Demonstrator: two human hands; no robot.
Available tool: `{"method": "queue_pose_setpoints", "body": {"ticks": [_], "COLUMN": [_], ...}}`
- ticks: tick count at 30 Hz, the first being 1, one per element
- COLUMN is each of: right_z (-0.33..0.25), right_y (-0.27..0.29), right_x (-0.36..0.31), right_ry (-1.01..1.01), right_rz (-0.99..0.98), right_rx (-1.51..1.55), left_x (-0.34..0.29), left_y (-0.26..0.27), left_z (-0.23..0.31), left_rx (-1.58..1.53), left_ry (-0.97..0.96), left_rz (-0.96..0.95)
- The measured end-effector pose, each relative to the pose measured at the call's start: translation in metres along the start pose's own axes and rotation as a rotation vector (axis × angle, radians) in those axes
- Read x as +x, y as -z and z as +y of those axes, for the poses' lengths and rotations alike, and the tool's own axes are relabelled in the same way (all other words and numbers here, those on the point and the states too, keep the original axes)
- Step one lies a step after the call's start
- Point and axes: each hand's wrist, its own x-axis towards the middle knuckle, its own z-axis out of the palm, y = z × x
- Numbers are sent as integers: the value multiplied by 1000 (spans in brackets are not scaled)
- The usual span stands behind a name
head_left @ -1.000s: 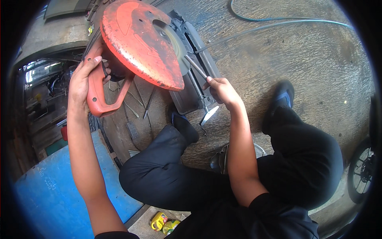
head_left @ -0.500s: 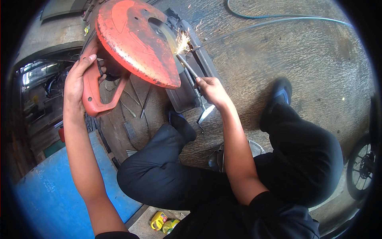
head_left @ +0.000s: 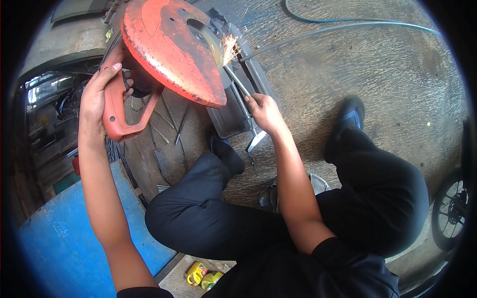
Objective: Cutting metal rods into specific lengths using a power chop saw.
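My left hand (head_left: 94, 102) is wrapped round the looped handle of a red cut-off saw (head_left: 171, 52), thumb on top near the trigger. A scuffed red guard covers most of the spinning disc (head_left: 211, 42). In my right hand (head_left: 263, 111) is a thin metal rod (head_left: 236, 79), its far end against the disc's edge. Orange sparks (head_left: 229, 48) spray up and away from that contact. Under the guard lies the saw's dark base (head_left: 231, 119), with a clamp screw and its T-shaped handle (head_left: 256, 140) beside my right hand. The guard hides part of the disc.
A blue panel (head_left: 99, 223) fills the lower left. Thin rods (head_left: 182, 123) and a power strip (head_left: 161, 160) lie on the floor left of the base. A hose (head_left: 357, 21) crosses the far floor. A wheel (head_left: 449, 208) stands at the right; yellow packages (head_left: 197, 273) lie below.
The rod's tip and the sparks have shifted very slightly within the view. Both hands keep their grips, and sparks still fly from the disc.
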Motion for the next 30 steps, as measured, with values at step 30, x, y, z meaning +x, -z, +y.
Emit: {"method": "queue_pose_setpoints", "body": {"ticks": [30], "right_z": [4], "right_y": [-7], "right_x": [-3], "right_ry": [79], "right_rz": [188], "right_rx": [-141], "left_x": [4], "left_y": [2], "left_z": [-2], "left_rx": [-38], "left_ry": [-39], "left_rz": [-21]}}
